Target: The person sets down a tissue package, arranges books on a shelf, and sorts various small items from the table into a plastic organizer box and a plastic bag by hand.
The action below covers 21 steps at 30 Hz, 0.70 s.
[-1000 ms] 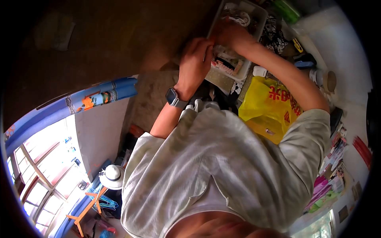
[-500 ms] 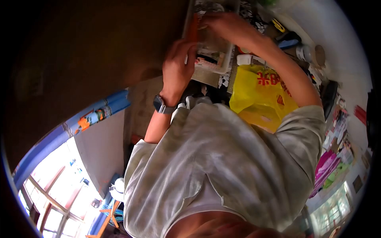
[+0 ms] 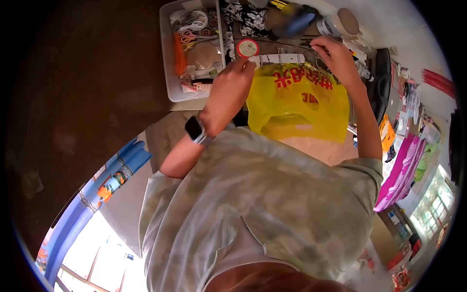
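My left hand (image 3: 230,86), with a watch (image 3: 194,127) on its wrist, has its fingers pinched together beside the left end of a white strip (image 3: 281,59) with small metal pieces along it. Whatever is between those fingers is hidden. Further right, my right hand (image 3: 336,61) is raised, thumb and fingertips brought together; anything in them is too small to make out. A yellow plastic bag (image 3: 299,104) with red lettering hangs below the strip, between my forearms. Just above my left fingertips lies a round red-rimmed tin or spool (image 3: 247,48).
On the left, a clear plastic box (image 3: 171,90) holds pink-handled scissors (image 3: 197,37), an orange tool (image 3: 180,54) and small packets. Black-and-white patterned cloth (image 3: 245,17), a blue-and-black item (image 3: 296,22) and a lidded jar (image 3: 331,25) stand along the back.
Both hands have left the plastic box. The left moved right to the white strip; the right moved right and now hovers past the bag. The view has shifted, showing more of the box.
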Available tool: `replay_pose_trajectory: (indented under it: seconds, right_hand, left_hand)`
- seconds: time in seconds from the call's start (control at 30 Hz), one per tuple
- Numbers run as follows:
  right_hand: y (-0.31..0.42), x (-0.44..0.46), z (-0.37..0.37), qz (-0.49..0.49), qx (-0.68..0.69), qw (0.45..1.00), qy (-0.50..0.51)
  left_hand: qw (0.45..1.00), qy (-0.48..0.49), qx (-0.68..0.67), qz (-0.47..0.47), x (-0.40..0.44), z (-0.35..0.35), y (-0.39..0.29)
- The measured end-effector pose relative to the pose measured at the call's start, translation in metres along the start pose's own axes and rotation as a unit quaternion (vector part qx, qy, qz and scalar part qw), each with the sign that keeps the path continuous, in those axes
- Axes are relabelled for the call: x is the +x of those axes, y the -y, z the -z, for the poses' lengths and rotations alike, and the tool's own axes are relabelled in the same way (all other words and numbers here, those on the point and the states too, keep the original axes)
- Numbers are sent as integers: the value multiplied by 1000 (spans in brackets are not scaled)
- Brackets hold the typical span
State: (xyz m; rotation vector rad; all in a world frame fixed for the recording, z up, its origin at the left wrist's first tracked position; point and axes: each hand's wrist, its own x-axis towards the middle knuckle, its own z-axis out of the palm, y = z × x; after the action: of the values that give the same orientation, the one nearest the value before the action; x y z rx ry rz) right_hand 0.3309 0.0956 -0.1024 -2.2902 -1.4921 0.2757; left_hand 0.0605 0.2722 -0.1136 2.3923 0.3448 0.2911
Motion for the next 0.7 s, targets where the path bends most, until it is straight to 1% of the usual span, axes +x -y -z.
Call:
replay_pose_trajectory:
  seconds: [0.07, 0.1, 0.13, 0.2, 0.23, 0.27, 0.33, 0.37, 0.4, 0.43, 0.47, 0.53, 0.57, 0.63, 0.67, 0.7]
  right_hand:
    - [-5, -4, 5, 19, -27, 999, -9]
    - [-8, -8, 11, -35, -28, 999, 0]
    - [-18, -12, 14, -41, -32, 999, -4]
    - [-36, -17, 20, -66, -42, 996, -41]
    - [-35, -23, 19, -84, -24, 996, -16]
    - [-33, -26, 17, -86, -23, 996, -18]
    - [-30, -31, 7, -62, -18, 998, 21]
    - [-35, -33, -1, -46, -16, 999, 6]
    - [-30, -31, -3, -45, -13, 999, 5]
    - [-23, -29, -7, -53, 25, 998, 10]
    - [-14, -27, -11, -60, 63, 996, 16]
    - [-2, -23, -17, -31, 64, 997, 24]
    - [4, -19, -20, -23, 61, 997, 29]
    - [21, -12, -24, -12, 72, 997, 23]
    - [27, -8, -23, 4, 81, 996, 24]
    - [31, -6, -21, -16, 92, 995, 33]
  left_hand:
    - [988, 15, 151, -39, 24, -27, 5]
    - [975, 85, 203, -14, 37, -32, 3]
    - [975, 85, 202, -21, 47, -39, 7]
    - [952, 143, 269, 30, 57, -52, 14]
    - [955, 141, 259, 36, 58, -54, 17]
    - [955, 142, 260, 34, 58, -55, 20]
    - [962, 125, 241, 20, 56, -57, 28]
    - [961, 127, 244, 20, 55, -58, 30]
    - [966, 140, 218, 25, 54, -57, 32]
    - [969, 152, 192, 32, 53, -56, 34]
    - [968, 153, 197, 36, 51, -57, 37]
    - [981, 121, 151, 29, 47, -60, 39]
    - [983, 109, 148, 27, 45, -61, 37]
    - [983, 90, 159, -14, 40, -70, 47]
    - [982, 84, 170, -1, 40, -71, 48]
    - [985, 100, 143, 9, 43, -60, 35]
